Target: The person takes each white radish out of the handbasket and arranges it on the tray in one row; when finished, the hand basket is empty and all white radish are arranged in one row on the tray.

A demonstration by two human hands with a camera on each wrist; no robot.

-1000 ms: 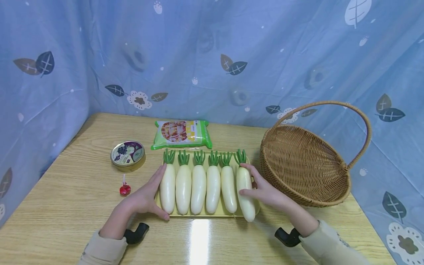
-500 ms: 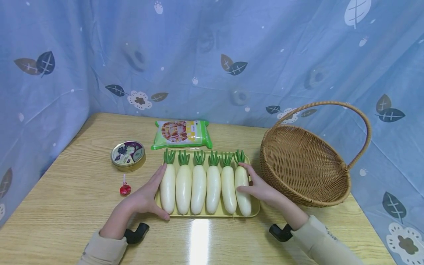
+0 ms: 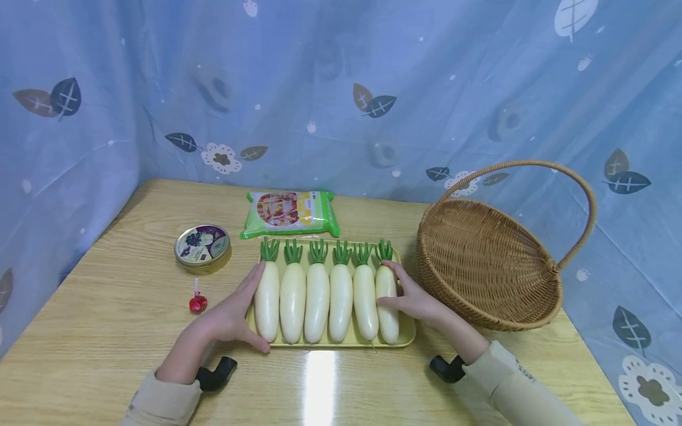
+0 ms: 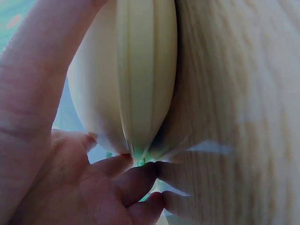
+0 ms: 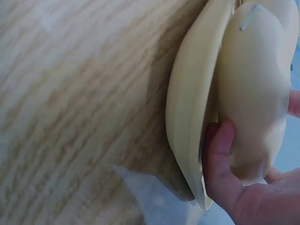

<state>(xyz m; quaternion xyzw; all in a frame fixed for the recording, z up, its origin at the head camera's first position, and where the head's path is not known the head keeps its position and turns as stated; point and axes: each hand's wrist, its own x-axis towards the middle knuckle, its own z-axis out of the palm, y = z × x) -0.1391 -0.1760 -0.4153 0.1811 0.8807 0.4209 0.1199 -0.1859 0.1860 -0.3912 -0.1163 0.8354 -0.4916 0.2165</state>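
Several white radishes with green tops lie side by side, stems away from me, in a shallow yellow tray (image 3: 409, 336). My right hand (image 3: 418, 300) grips the rightmost white radish (image 3: 391, 322), thumb on its left side and fingers round its right. The right wrist view shows a fingertip (image 5: 228, 131) slipped between this radish (image 5: 253, 84) and the tray's wall (image 5: 187, 103). My left hand (image 3: 229, 316) is spread along the tray's left end, fingers beside the leftmost radish (image 3: 267, 302), thumb at the front rim. In the left wrist view its fingers (image 4: 136, 183) lie low against the tray's end (image 4: 147, 70).
A wicker basket (image 3: 490, 260) with a tall handle stands tilted to the right of the tray. Behind the tray lies a green food packet (image 3: 290, 213). A round tin (image 3: 202, 247) and a small red-wrapped lollipop (image 3: 198, 303) sit at the left. A blue curtain (image 3: 298, 77) hangs behind the table.
My right hand has shifted slightly left with the rightmost radish, which came from overhanging the tray's front rim to lying inside it, straight in the row. The left hand has stayed at the tray's end.
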